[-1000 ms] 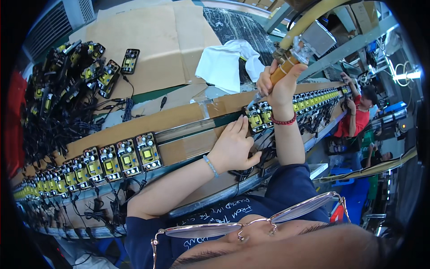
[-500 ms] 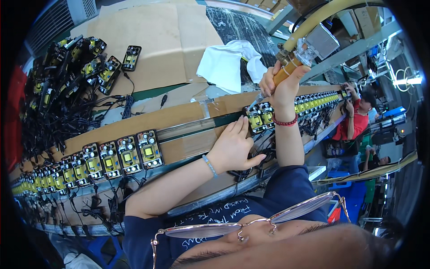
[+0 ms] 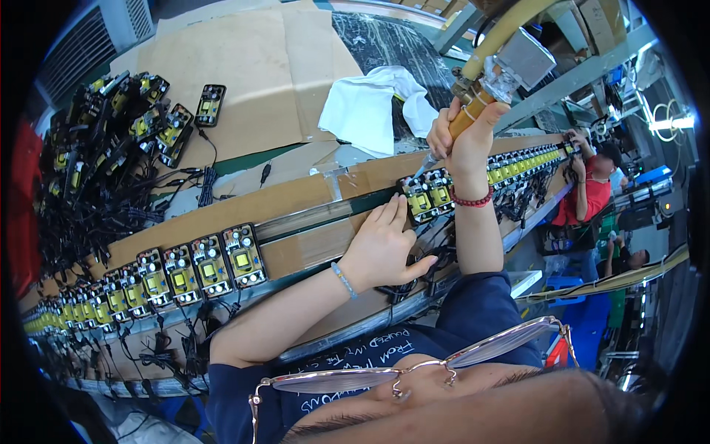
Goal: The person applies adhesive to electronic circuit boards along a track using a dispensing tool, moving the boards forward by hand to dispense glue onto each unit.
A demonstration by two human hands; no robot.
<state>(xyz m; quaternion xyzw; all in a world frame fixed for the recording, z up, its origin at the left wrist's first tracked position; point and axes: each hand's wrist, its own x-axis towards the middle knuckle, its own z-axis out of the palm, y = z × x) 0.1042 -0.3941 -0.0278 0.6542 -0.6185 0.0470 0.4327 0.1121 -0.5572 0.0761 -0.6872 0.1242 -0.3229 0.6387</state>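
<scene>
I observe a dark, scuffed long workbench [image 3: 384, 43], with flat brown cardboard sheets [image 3: 248, 63] on its far side. A crumpled white cloth [image 3: 361, 115] overlaps their right edge. Far left, I record a tangled heap of black-cased boards and cables [image 3: 111, 140]. Black-and-yellow rectangular circuit boards [image 3: 211, 268] line the near strip.

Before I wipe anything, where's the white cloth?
In the head view, the white cloth lies at upper centre, by the brown cardboard, left of the right hand.
</scene>
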